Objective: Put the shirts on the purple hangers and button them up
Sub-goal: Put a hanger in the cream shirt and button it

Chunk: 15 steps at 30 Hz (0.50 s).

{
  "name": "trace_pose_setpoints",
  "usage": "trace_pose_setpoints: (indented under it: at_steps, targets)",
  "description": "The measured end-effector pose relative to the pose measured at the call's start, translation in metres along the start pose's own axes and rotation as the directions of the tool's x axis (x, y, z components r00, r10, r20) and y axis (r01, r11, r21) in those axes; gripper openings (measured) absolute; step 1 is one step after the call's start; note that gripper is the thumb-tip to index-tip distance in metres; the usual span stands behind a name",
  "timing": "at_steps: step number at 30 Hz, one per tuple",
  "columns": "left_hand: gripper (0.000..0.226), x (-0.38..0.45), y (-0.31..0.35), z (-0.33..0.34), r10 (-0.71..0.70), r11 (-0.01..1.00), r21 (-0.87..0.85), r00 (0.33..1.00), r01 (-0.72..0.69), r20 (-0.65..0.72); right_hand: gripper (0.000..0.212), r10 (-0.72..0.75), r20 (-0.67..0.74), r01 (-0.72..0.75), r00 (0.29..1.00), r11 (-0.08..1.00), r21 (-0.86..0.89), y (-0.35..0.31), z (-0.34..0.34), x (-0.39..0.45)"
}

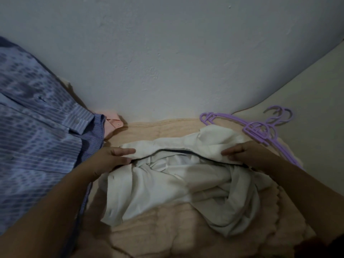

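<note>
Meanwhile, a crumpled white shirt (178, 175) is pinched at its upper edge by the left hand (111, 159) and right hand (243, 153), forearms outstretched, beside purple hangers (260, 127).

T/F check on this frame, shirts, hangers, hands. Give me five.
1. Both hands are on the white shirt. True: the left hand and right hand each hold its upper edge.
2. The purple hangers lie to the left of the white shirt. False: they lie at its right, by the right hand.
3. The white shirt is already on a hanger. False: it lies crumpled on the peach blanket, no hanger in it.
4. A blue patterned shirt lies at the left. True.
5. The pink shirt covers the blue one. False: only its collar peeks out beyond the blue collar.
</note>
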<state>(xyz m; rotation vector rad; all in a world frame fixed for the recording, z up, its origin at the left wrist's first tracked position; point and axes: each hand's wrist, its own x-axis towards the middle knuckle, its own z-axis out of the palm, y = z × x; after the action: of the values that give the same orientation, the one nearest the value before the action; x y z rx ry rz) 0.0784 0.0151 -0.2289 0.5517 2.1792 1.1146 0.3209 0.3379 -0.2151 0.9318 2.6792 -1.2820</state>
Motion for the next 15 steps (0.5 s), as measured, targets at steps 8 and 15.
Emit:
trace_pose_setpoints:
  at_steps: [8,15]
  targets:
    - [0.046,-0.037,0.064,-0.028,0.168,0.974,0.182,0.966,-0.132,-0.195,0.053,-0.234,-0.239,0.229,0.942,0.972,-0.047,-0.037,-0.033,-0.031]
    - [0.049,-0.103,0.156,-0.073,0.374,0.860,0.457,0.889,-0.227,-0.262,0.051,-0.426,-0.435,0.370,0.794,0.905,-0.211,-0.104,-0.093,-0.089]
